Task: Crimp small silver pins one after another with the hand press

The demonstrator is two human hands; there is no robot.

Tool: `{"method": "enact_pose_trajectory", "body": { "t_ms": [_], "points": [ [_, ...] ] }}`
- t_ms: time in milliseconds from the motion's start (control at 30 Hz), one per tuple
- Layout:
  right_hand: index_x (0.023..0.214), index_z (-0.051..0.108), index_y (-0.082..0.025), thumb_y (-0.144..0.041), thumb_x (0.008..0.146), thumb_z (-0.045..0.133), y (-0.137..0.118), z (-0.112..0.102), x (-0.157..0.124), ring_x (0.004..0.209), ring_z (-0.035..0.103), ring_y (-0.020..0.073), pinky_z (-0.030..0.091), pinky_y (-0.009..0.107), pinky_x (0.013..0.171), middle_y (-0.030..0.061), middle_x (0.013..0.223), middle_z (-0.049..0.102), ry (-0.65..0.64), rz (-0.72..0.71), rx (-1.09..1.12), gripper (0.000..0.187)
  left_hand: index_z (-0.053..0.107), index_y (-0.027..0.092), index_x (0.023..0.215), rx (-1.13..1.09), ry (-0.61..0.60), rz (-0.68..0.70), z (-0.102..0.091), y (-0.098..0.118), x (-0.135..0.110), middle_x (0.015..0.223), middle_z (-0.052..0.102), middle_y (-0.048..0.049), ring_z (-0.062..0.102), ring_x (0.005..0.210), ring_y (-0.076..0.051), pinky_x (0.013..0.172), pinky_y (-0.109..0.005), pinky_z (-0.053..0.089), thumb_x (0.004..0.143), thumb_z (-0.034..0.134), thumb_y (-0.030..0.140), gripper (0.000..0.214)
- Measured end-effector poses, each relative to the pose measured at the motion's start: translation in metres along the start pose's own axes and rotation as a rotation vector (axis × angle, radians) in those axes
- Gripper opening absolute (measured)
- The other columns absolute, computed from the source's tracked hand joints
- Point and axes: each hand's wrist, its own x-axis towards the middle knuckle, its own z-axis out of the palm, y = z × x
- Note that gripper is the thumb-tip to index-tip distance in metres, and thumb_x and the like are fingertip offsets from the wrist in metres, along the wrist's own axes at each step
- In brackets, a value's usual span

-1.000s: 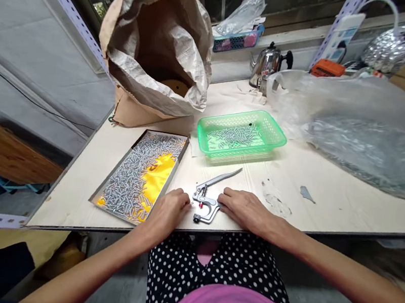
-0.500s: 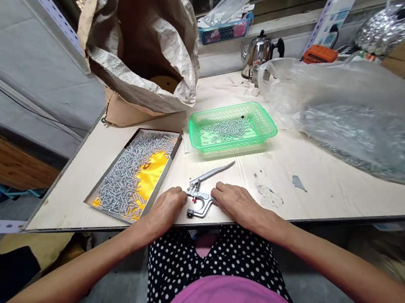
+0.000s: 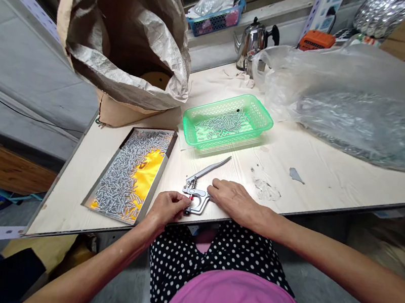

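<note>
Silver snap-fastener pliers (image 3: pixel 199 198) lie near the table's front edge, with the upper handle raised, a coil spring at the pivot and a red part in the jaw. My right hand (image 3: pixel 232 200) is closed around the lower handle. At the jaw's left side, my left hand (image 3: pixel 169 208) is pinched, thumb and fingertips together by the red part; anything between them is too small to make out. Left of it, a shallow tray (image 3: pixel 160 181) holds many small silvery metal pieces (image 3: pixel 114 186) over a yellow sheet. A green plastic basket (image 3: pixel 222 143) behind the pliers holds similar pieces.
A large paper sack (image 3: pixel 122 77) stands open at the back left. A clear plastic bag (image 3: pixel 347 110) full of metallic pieces covers the right side. Toward the window are a steel kettle (image 3: pixel 251 44), an orange object (image 3: pixel 317 40) and a blue basket (image 3: pixel 215 24).
My left hand has moved right to the jaw, its fingertips now at the red part. My right hand stays on the lower handle. The whole view has shifted slightly.
</note>
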Motion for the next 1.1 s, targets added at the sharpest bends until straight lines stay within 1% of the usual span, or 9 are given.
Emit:
{"method": "enact_pose_trajectory", "body": {
  "t_ms": [233, 333, 400, 500, 600, 733, 900, 1000, 1100],
  "points": [
    [0.103, 0.058, -0.018, -0.015, 0.096, 0.042, -0.001, 0.001, -0.002, 0.080, 0.055, 0.0185, 0.037, 0.030, 0.066, 0.0076, 0.098, 0.058, 0.004, 0.006, 0.027, 0.017, 0.063, 0.014, 0.067, 0.114, -0.045, -0.075, -0.003, 0.008, 0.002, 0.046, 0.053, 0.0047, 0.045, 0.041, -0.007, 0.043, -0.018, 0.035, 0.068, 0.076, 0.035, 0.025],
    [0.105, 0.059, -0.017, -0.027, 0.094, 0.053, 0.004, -0.010, -0.004, 0.091, 0.056, 0.0216, 0.041, 0.032, 0.075, 0.0105, 0.109, 0.058, -0.012, -0.025, 0.061, 0.016, 0.064, 0.013, 0.065, 0.159, -0.082, -0.097, -0.004, 0.011, 0.001, 0.044, 0.052, 0.0047, 0.045, 0.041, -0.007, 0.042, -0.018, 0.036, 0.070, 0.074, 0.030, 0.020],
    [0.117, 0.056, -0.015, -0.041, 0.085, 0.066, 0.012, -0.018, -0.003, 0.108, 0.052, 0.0280, 0.042, 0.039, 0.087, 0.0160, 0.125, 0.054, 0.016, -0.026, 0.054, 0.043, 0.065, 0.013, 0.065, 0.174, -0.085, -0.110, -0.004, 0.011, -0.002, 0.045, 0.052, 0.0049, 0.046, 0.042, -0.007, 0.042, -0.019, 0.039, 0.072, 0.073, 0.026, 0.017],
    [0.137, 0.043, -0.011, -0.059, 0.068, 0.077, 0.026, -0.024, 0.002, 0.129, 0.038, 0.0390, 0.034, 0.051, 0.101, 0.0243, 0.145, 0.040, 0.033, -0.013, -0.004, 0.091, 0.066, 0.012, 0.067, 0.168, -0.074, -0.117, -0.004, 0.010, -0.006, 0.047, 0.053, 0.0050, 0.048, 0.043, -0.008, 0.043, -0.019, 0.043, 0.072, 0.073, 0.025, 0.016],
    [0.139, 0.041, -0.008, -0.067, 0.061, 0.077, 0.033, -0.027, 0.008, 0.130, 0.037, 0.0410, 0.031, 0.053, 0.103, 0.0259, 0.143, 0.042, -0.008, -0.053, -0.054, 0.104, 0.066, 0.012, 0.067, 0.139, -0.069, -0.118, -0.004, 0.006, -0.007, 0.050, 0.055, 0.0043, 0.050, 0.043, -0.008, 0.044, -0.019, 0.045, 0.069, 0.077, 0.030, 0.021],
    [0.130, 0.048, -0.007, -0.065, 0.063, 0.076, 0.028, -0.033, 0.012, 0.112, 0.048, 0.0362, 0.034, 0.050, 0.096, 0.0211, 0.124, 0.056, -0.015, -0.052, -0.098, 0.093, 0.066, 0.012, 0.070, 0.120, -0.079, -0.125, -0.004, 0.001, -0.006, 0.050, 0.055, 0.0040, 0.050, 0.043, -0.007, 0.044, -0.019, 0.046, 0.067, 0.080, 0.034, 0.027],
    [0.114, 0.057, -0.011, -0.062, 0.070, 0.073, 0.022, -0.033, 0.010, 0.104, 0.048, 0.0321, 0.034, 0.045, 0.090, 0.0164, 0.112, 0.060, -0.004, -0.032, -0.119, 0.069, 0.064, 0.013, 0.070, 0.110, -0.070, -0.117, -0.003, 0.000, -0.009, 0.052, 0.056, 0.0036, 0.050, 0.044, -0.008, 0.045, -0.020, 0.045, 0.068, 0.078, 0.038, 0.029],
    [0.108, 0.059, -0.012, -0.054, 0.077, 0.071, 0.023, -0.028, 0.005, 0.102, 0.049, 0.0300, 0.033, 0.043, 0.088, 0.0139, 0.108, 0.060, 0.012, -0.045, -0.095, 0.054, 0.064, 0.014, 0.069, 0.312, 0.012, -0.004, -0.005, 0.000, -0.012, 0.050, 0.054, 0.0038, 0.049, 0.044, -0.010, 0.046, -0.021, 0.039, 0.077, 0.068, 0.035, 0.023],
    [0.107, 0.059, -0.012, -0.049, 0.081, 0.070, 0.022, -0.025, 0.001, 0.102, 0.049, 0.0286, 0.033, 0.041, 0.087, 0.0132, 0.108, 0.060, 0.027, -0.042, -0.059, 0.047, 0.066, 0.015, 0.069, 0.542, 0.113, 0.149, -0.009, 0.000, -0.016, 0.055, 0.058, 0.0017, 0.054, 0.051, -0.012, 0.052, -0.022, 0.038, 0.083, 0.060, 0.030, 0.021]
  ]
}}
